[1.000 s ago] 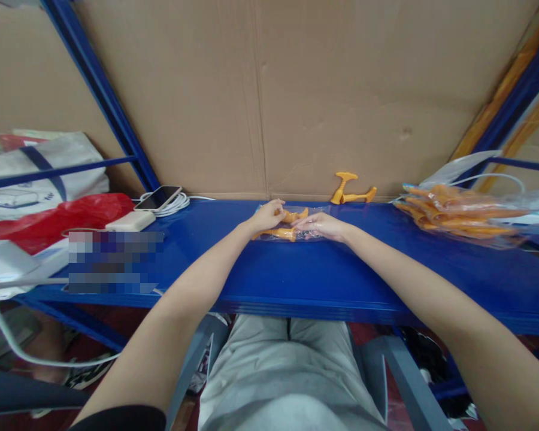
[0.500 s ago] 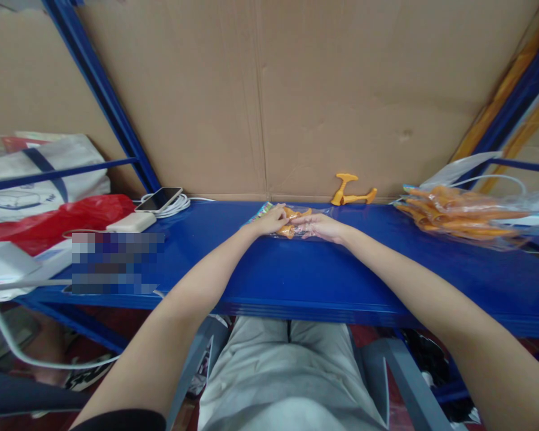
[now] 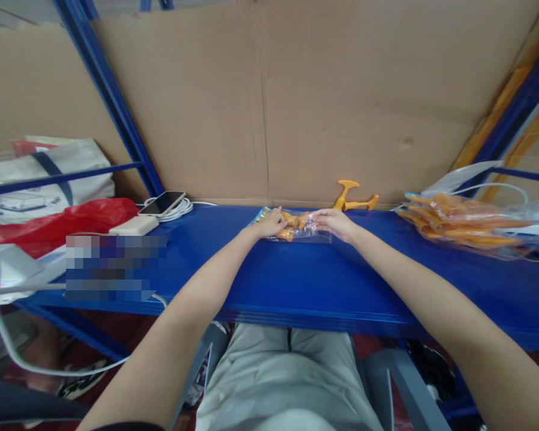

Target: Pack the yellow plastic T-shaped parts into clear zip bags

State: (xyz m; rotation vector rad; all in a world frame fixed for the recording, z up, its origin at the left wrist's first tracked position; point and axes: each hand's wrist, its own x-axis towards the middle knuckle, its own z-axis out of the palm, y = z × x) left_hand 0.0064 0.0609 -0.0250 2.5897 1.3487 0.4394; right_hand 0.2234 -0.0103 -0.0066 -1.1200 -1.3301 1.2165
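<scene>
A clear plastic bag [image 3: 300, 231] with a colourful header at its left end lies on the blue tabletop, and orange plastic pieces [image 3: 286, 234] show through it. My left hand [image 3: 270, 224] grips the bag near that header, its fingers over the pieces inside. At the bag's right end, my right hand [image 3: 336, 222] pinches the clear film between thumb and fingers. Just behind it, an orange plastic part [image 3: 353, 203] with a T-shaped end leans near the cardboard wall.
Several bagged orange parts [image 3: 467, 218] are piled on the right of the blue table [image 3: 296, 281]. To the left are a phone [image 3: 163, 204] on a coiled white cable, a white power bank [image 3: 135, 226], a red plastic bag [image 3: 67, 221] and a canvas bag. Cardboard [image 3: 184, 108] stands behind.
My right hand has shifted slightly right, off the orange pieces to the bag's right end, so more of the bag shows. My left hand stays on it. The camera view has tilted slightly.
</scene>
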